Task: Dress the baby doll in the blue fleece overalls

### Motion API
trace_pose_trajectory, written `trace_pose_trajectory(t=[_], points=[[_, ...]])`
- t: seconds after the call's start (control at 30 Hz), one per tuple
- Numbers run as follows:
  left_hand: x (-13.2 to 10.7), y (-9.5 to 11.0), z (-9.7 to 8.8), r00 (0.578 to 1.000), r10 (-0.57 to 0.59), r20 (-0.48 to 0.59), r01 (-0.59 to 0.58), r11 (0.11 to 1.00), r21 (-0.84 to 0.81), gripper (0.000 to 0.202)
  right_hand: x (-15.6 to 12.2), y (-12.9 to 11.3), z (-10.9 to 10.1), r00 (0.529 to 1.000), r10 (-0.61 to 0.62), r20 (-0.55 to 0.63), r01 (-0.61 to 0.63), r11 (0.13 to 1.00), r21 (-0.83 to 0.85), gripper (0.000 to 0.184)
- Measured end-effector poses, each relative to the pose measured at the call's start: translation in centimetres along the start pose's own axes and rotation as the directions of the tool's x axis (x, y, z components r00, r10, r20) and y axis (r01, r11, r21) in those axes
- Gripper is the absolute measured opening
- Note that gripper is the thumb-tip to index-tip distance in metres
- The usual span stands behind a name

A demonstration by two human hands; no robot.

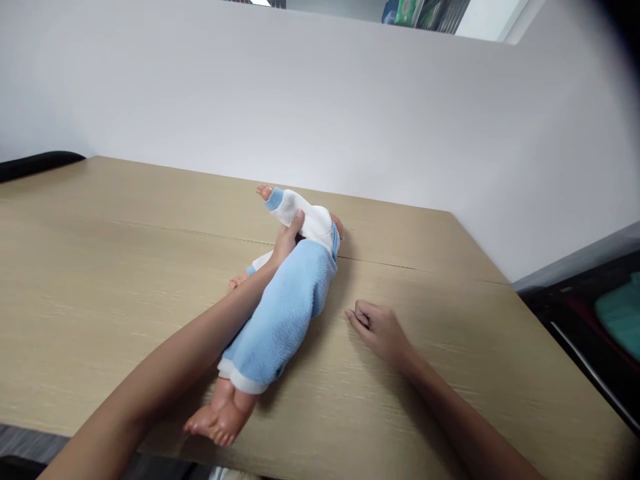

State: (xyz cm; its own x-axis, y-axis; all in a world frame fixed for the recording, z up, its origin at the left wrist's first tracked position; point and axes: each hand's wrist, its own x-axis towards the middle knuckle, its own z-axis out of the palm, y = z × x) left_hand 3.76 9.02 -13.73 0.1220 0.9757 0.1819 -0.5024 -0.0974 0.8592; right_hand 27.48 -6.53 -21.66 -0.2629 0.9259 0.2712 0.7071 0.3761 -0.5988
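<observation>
Pale wood-grain desk [125, 267] under a plastic-limbed baby doll in fuzzy blue-and-white clothes [295, 300], mid-scene, long axis feet near-left to head end far-right, head mostly hidden. Left-hand grip [289, 240] is on its upper body, thumb at the white sleeve, so it's the nearer hand. Right-hand grip [377, 328] is loosely curled, nothing visible in it, right of the doll, not touching.

Soft, bright, even light on a pale wall [250, 100] and table [125, 267].
Faint, soft-edged shadows lie beside the doll [295, 300] and right hand [383, 333]; that hand looks slightly blurred, and darkness curves across the far right corner.
</observation>
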Motion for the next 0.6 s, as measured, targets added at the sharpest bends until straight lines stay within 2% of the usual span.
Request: trace_pose_trajectory(t=[0.07, 0.17, 0.27, 0.33, 0.37, 0.47, 0.57, 0.6], points=[[-0.1, -0.4, 0.6, 1.000, 0.006, -0.016, -0.006, 1.000, 0.023, 0.061, 0.0, -0.1, 0.0, 1.000, 0.006, 0.007, -0.006, 1.000, 0.005, 0.043], [-0.5, -0.7, 1.7, 0.998, 0.053, 0.015, -0.055, 0.991, 0.121, 0.064, 0.2, -0.3, -0.1, 0.999, 0.038, -0.016, -0.037, 0.998, 0.053, 0.043], [-0.8, -1.2, 2.9, 0.992, 0.120, 0.048, -0.128, 0.955, 0.267, 0.062, 0.5, -0.2, -0.1, 0.985, 0.154, -0.081, -0.130, 0.961, 0.246, 0.034], [-1.0, -1.6, 3.8, 0.983, 0.162, 0.081, -0.181, 0.903, 0.390, 0.055, 0.8, 0.0, -0.3, 0.962, 0.255, -0.095, -0.183, 0.865, 0.467, 0.028], [-1.1, -1.9, 4.2, 0.976, 0.186, 0.113, -0.217, 0.864, 0.454, 0.050, 1.0, 0.2, -0.5, 0.950, 0.301, -0.082, -0.203, 0.794, 0.573, 0.032], [-1.6, -2.8, 5.8, 0.937, 0.245, 0.249, -0.349, 0.708, 0.614, 0.037, 1.5, 0.6, -1.5, 0.918, 0.396, 0.002, -0.244, 0.561, 0.791, 0.060], [-2.5, -3.5, 7.3, 0.903, 0.167, 0.395, -0.424, 0.494, 0.759, 0.034, 2.0, 0.9, -3.1, 0.894, 0.432, 0.120, -0.291, 0.358, 0.887, 0.077], [-3.0, -3.6, 7.7, 0.890, 0.114, 0.441, -0.447, 0.407, 0.797, 0.036, 2.2, 1.0, -3.6, 0.885, 0.442, 0.146, -0.314, 0.335, 0.889, 0.079]])
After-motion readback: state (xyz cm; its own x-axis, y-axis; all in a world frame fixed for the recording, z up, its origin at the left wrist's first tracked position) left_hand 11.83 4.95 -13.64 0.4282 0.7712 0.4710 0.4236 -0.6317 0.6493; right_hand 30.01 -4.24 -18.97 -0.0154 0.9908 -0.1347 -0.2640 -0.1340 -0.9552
